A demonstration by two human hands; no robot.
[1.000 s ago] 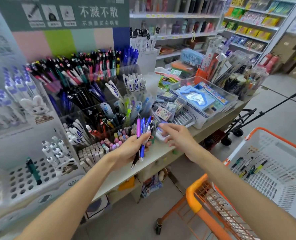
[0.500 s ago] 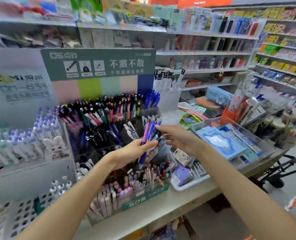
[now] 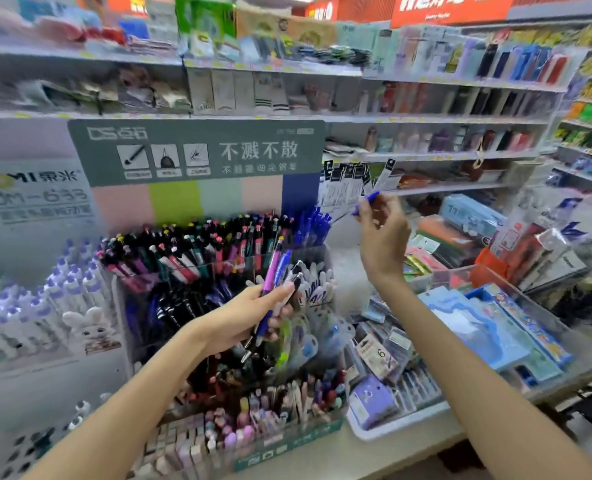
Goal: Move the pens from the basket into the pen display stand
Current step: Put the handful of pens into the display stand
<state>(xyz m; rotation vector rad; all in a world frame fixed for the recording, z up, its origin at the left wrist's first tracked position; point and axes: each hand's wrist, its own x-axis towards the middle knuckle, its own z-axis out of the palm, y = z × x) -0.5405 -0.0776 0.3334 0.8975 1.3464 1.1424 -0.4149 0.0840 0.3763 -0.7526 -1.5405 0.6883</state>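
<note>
My left hand [image 3: 249, 317] grips a bundle of pens [image 3: 274, 282], purple, blue and black, held upright in front of the pen display stand [image 3: 218, 271]. My right hand [image 3: 381, 230] is raised to the right of the stand's top row and pinches a single blue pen [image 3: 365, 202] near the blue pens [image 3: 310, 226] at the stand's back right corner. The stand's tiers are packed with dark, pink and blue pens. The basket is out of view.
A white rack of purple-capped pens [image 3: 45, 306] stands at left. Clear trays with blue boxes [image 3: 488, 327] and small packs [image 3: 384, 358] fill the counter at right. Erasers [image 3: 239, 431] sit in the front tier. Shelves of goods run behind.
The view has tilted up, and the orange basket has left the frame. My right hand took one blue pen from the bundle and lifted it up and right toward the stand's back row.
</note>
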